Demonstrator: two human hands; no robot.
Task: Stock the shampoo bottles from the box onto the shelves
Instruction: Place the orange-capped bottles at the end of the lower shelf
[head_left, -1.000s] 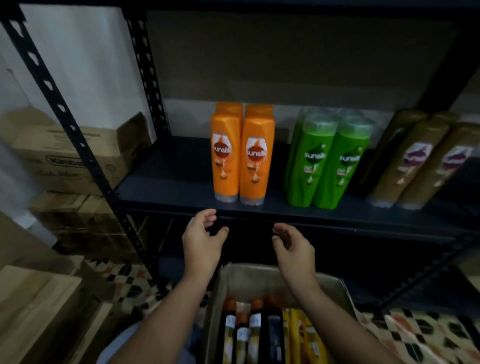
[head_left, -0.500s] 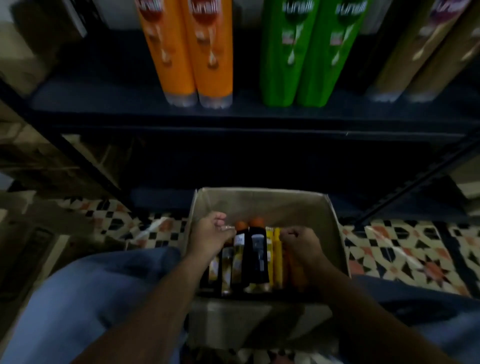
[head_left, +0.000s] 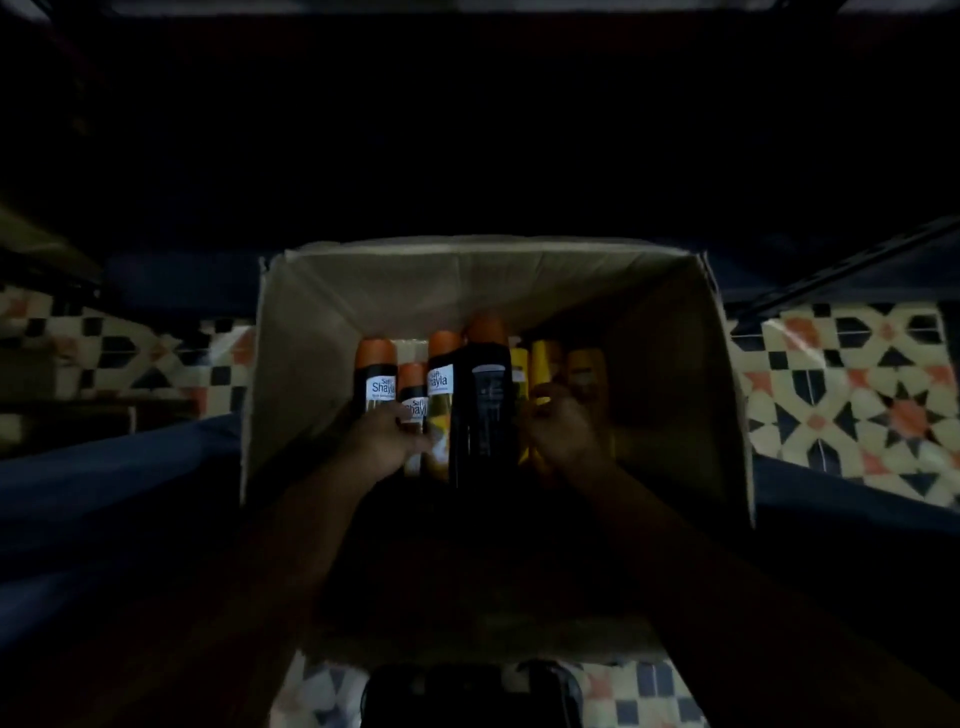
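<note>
An open cardboard box (head_left: 415, 291) sits on the floor between my knees. At its near end stand several black shampoo bottles with orange caps (head_left: 375, 374), beside several yellow bottles (head_left: 541, 364) to the right. My left hand (head_left: 387, 441) is down in the box, its fingers curled round a short black bottle labelled Shayla (head_left: 414, 397). My right hand (head_left: 563, 431) grips one of the yellow bottles. A taller black bottle (head_left: 485, 400) stands between the two hands. The shelves are lost in darkness above.
Patterned floor tiles (head_left: 857, 395) show on both sides of the box. My blue trouser legs (head_left: 104, 473) flank it. A dark object (head_left: 467, 696) lies on the floor at the near edge. The lower shelf frame (head_left: 852, 265) runs at the right.
My head has tipped down, so the shelf bottles have left the view. Both hands have dropped from in front of the shelf into the box and closed on bottles.
</note>
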